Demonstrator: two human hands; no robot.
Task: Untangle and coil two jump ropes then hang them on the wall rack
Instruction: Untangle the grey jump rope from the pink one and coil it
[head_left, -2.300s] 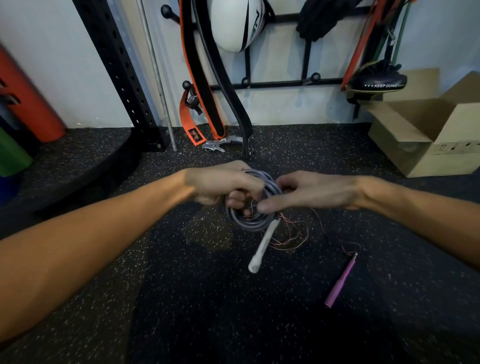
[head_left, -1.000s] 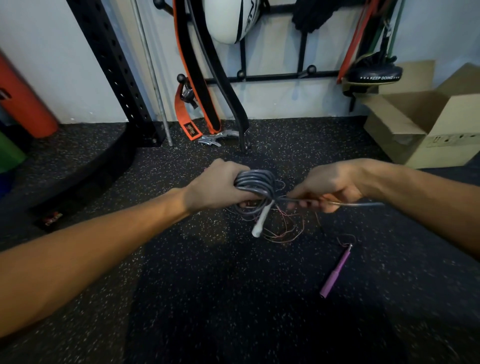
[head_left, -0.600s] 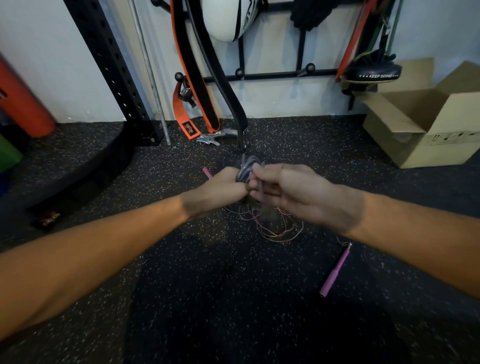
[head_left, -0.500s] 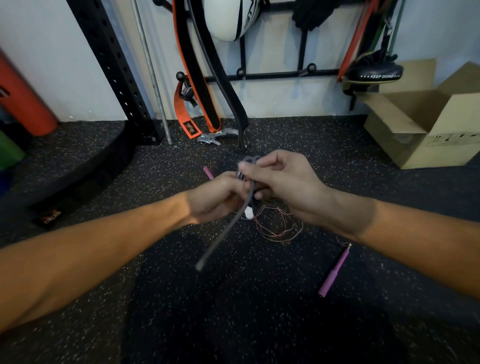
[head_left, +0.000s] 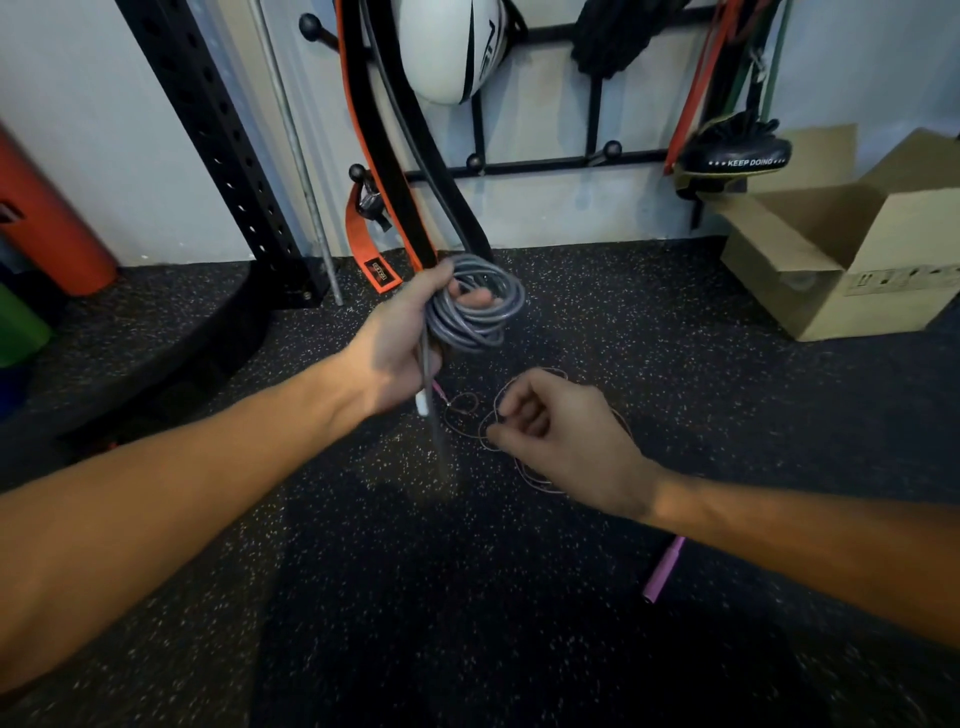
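- Left hand (head_left: 400, 343) is gripping the grey jump rope (head_left: 475, 304), fingers and thumb wrapping around one side of the coil and holding it up off the floor (head_left: 467, 623), roughly in the middle of the scene and a bit to the far side.
- The rope is sitting in a fairly tidy round bundle of several loops. One white handle (head_left: 423, 402) is poking out below the hand, and a blurry grey length is hanging straight down beside it.
- Right hand (head_left: 566, 441) is hovering lower and nearer, just right of the left one, with its fingers curling loosely inward over the thin pink jump rope (head_left: 464, 411). Thumb and forefinger are right at the cord, but I honestly can't tell if they're pinching it or just touching it.
- That pink rope is lying in loose messy loops on the floor, partly hiding under the right hand. Its pink handle (head_left: 662, 571) is lying nearer and to the right, peeking out from under the right forearm.
- The black wall rack (head_left: 545, 163) is sitting on the far wall, with an orange and black belt (head_left: 374, 156) and a white ball (head_left: 452, 47) hanging on it.
- An open cardboard box (head_left: 841, 249) is sitting at the far right.
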